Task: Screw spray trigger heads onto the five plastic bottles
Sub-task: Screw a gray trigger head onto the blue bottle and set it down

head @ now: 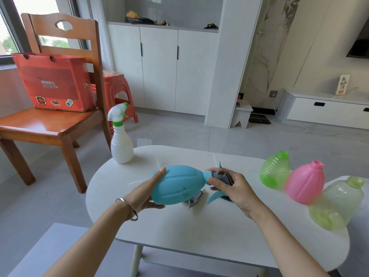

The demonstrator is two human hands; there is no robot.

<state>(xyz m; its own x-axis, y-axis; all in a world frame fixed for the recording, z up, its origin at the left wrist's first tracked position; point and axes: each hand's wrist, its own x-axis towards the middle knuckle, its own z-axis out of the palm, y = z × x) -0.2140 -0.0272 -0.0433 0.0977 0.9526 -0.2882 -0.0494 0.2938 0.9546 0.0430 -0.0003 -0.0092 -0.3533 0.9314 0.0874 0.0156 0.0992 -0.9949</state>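
A blue bottle (177,185) lies on its side above the white table (209,232), gripped at its base by my left hand (148,193). At the bottle's neck my right hand (229,188) holds a grey spray head with a blue trigger (220,176). A white bottle (122,142) with a white and green trigger head fitted stands at the table's far left. On the right stand a green bottle (275,169), a pink bottle (305,181) and a pale yellow-green bottle (337,202), all with bare necks. Another grey trigger head (196,198) lies under the blue bottle.
A wooden chair (50,124) with a red gift bag (54,82) stands left of the table, a red plastic stool (117,88) behind it. White cabinets (159,66) line the far wall. A grey seat edge (60,246) is at the near left.
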